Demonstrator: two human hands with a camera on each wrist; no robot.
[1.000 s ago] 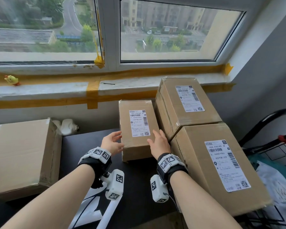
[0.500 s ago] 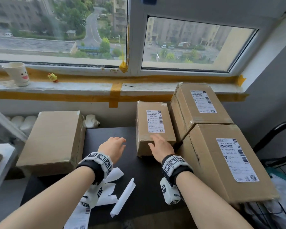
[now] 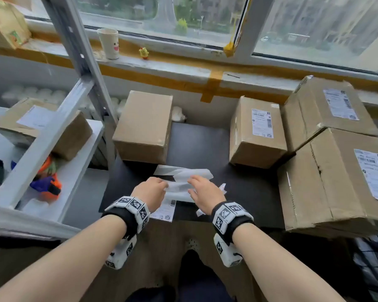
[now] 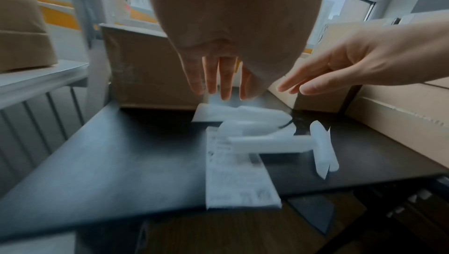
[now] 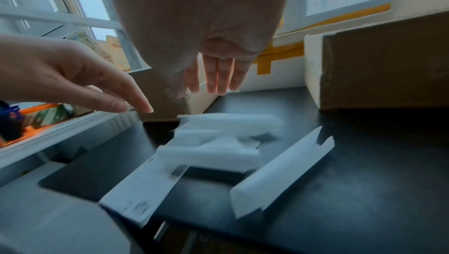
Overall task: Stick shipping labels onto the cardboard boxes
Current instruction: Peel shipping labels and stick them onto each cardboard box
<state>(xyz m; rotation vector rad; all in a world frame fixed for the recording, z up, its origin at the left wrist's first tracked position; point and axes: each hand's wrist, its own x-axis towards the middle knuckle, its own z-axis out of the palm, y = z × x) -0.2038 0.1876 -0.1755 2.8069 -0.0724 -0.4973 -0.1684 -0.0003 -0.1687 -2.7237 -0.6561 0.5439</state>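
Observation:
Both my hands hover over a pile of white backing papers at the front of the black table. My left hand and right hand have straight, relaxed fingers and hold nothing. In the wrist views the left fingers and right fingers hang just above the papers. A printed shipping label lies flat beneath the pile, reaching the table's front edge. A plain unlabelled cardboard box stands behind, left. Three labelled boxes stand on the right.
A grey metal shelf on the left carries another box and an orange tape dispenser. On the windowsill stand a paper cup and a small yellow toy. A curled paper strip lies right of the pile.
Both hands left the small labelled box and drew back to the paper pile at the table's front. The head view swung left and down.

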